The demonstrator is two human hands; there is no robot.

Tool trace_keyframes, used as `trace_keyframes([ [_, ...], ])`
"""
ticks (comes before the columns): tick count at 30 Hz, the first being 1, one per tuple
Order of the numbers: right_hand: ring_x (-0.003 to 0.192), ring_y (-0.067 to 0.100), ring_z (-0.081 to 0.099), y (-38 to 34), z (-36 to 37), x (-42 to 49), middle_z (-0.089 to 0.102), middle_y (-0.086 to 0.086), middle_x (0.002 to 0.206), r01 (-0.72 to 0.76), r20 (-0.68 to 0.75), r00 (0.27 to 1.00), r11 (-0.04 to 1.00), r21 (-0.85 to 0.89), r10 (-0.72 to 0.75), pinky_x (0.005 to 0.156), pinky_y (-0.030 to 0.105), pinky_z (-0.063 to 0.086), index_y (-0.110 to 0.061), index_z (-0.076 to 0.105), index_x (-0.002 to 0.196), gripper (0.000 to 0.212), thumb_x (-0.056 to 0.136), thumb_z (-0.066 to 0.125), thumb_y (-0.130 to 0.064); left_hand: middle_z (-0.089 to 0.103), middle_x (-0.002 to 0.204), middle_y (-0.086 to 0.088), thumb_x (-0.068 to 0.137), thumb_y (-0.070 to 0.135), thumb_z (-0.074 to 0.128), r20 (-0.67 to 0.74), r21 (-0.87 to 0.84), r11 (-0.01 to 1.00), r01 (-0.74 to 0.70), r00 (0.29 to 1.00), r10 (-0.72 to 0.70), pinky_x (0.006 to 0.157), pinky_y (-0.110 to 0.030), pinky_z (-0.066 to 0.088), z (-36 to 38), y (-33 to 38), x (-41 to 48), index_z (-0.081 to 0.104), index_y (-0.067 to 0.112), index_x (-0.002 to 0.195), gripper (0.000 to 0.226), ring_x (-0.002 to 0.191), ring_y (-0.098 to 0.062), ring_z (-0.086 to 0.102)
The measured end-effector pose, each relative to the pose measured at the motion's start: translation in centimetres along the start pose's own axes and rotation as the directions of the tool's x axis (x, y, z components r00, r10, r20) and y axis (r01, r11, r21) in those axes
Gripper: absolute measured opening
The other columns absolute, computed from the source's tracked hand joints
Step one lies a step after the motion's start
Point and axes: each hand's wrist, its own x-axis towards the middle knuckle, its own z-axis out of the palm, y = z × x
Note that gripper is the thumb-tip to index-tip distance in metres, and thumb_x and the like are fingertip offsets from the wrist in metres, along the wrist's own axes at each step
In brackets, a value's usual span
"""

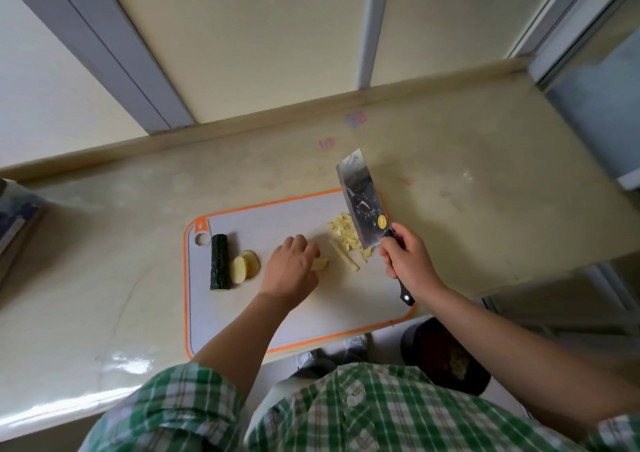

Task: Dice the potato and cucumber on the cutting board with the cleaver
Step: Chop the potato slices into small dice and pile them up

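Head view: right hand (408,261) wrapped round cleaver (363,205) handle, blade raised above diced potato pile (341,231). Left hand (291,268) curled, fingertips pinning potato piece (320,263) on cutting board (242,313). Advice: tuck fingertips, guide blade along knuckles, keep cuts even. Count: one cucumber (220,262) and two potato slices (244,266), left of left hand; few strips (346,259) between hands.

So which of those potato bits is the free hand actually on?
The small chunk held under the left hand, mid-board. The round slices lie untouched beside the cucumber; the diced pile sits by the cleaver.
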Motion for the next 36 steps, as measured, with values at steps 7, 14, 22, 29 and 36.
trace_keyframes([
  [7,0.052,0.016,0.029,-0.2,-0.5,0.0,0.041,0.006,0.062,0.001,-0.043,0.999,1.000,0.003,-0.001,0.041,0.024,0.023,-0.019,0.047,0.072,0.030,0.089,0.041,0.005,0.047,0.119,-0.006,0.091,0.016,0.048,-0.046,0.078,0.972,-0.220,0.973,0.224,0.085,-0.036,0.038,0.1,4.1,2.9,0.061,0.029,0.122,0.036,0.112,-0.028,0.044],
  [14,0.051,0.014,0.032,0.4,-1.5,-0.1,0.044,0.005,0.063,-0.006,-0.051,0.999,1.000,0.003,0.006,0.038,0.022,0.025,-0.023,0.047,0.071,0.032,0.089,0.043,0.003,0.048,0.119,-0.008,0.092,0.013,0.049,-0.048,0.198,0.949,-0.246,0.965,0.260,0.082,-0.037,0.039,0.7,4.2,3.8,0.062,0.020,0.110,0.023,0.113,-0.031,0.045],
  [22,0.053,0.015,0.033,0.3,-1.0,0.2,0.043,0.006,0.064,0.001,-0.019,1.000,1.000,-0.021,-0.002,0.040,0.023,0.025,-0.018,0.045,0.072,0.027,0.089,0.043,0.002,0.061,0.094,-0.006,0.091,0.021,0.061,-0.181,0.168,0.975,-0.146,0.968,0.176,0.073,-0.035,0.045,-0.7,1.8,3.4,0.063,0.014,0.096,0.009,0.090,-0.026,0.057],
  [29,0.053,0.017,0.033,0.5,0.2,0.3,0.046,0.004,0.062,0.030,0.051,0.998,0.996,-0.080,-0.026,0.041,0.024,0.027,-0.013,0.049,0.076,0.019,0.089,0.044,0.000,0.059,0.113,-0.004,0.098,0.026,0.050,-0.016,-0.039,0.997,0.071,0.997,-0.072,0.082,-0.035,0.045,0.0,-0.8,2.9,0.066,0.020,0.115,0.024,0.109,-0.025,0.050],
  [36,0.054,0.019,0.032,1.5,0.5,0.2,0.048,-0.003,0.058,0.056,0.100,0.994,0.986,-0.156,-0.040,0.041,0.023,0.027,-0.015,0.049,0.076,0.016,0.086,0.044,-0.003,0.054,0.117,-0.007,0.090,0.037,0.061,-0.112,-0.204,0.975,0.088,0.987,-0.112,0.089,-0.036,0.044,0.6,-1.1,1.1,0.060,0.016,0.123,0.039,0.110,-0.027,0.051],
])
